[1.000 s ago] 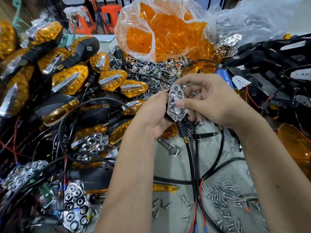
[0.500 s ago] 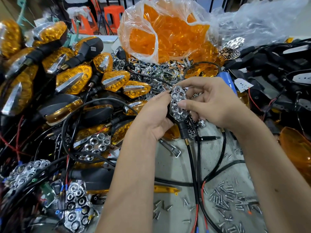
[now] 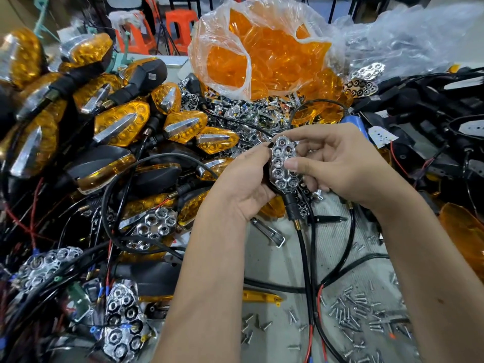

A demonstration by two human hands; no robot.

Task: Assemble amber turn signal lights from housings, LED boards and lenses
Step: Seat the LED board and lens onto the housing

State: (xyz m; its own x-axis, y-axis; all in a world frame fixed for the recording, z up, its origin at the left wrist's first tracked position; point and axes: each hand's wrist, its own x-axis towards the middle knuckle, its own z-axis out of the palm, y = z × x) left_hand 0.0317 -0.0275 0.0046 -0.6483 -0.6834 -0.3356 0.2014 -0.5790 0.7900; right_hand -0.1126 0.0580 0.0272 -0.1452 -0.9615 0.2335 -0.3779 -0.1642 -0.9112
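Note:
At the centre of the head view I hold a black turn signal housing with a chrome honeycomb reflector point(image 3: 281, 163) set in its face. My left hand point(image 3: 243, 184) grips the housing from behind and below. My right hand point(image 3: 337, 163) pinches the reflector, thumb pressed on its front, fingers curled round the top. A black stem and cable point(image 3: 303, 247) hang down from the housing. A clear bag of amber lenses point(image 3: 262, 51) stands behind.
Finished amber lights point(image 3: 123, 124) are heaped at the left. Loose chrome reflectors point(image 3: 154, 224) and wired ones point(image 3: 123, 320) lie lower left. Several screws point(image 3: 358, 310) are scattered on the grey table at the lower right. Black housings point(image 3: 432, 106) and an amber lens point(image 3: 463, 231) sit right.
Both hands and the housing keep almost the same pose; the reflector sits slightly more upright. The view has shifted a little.

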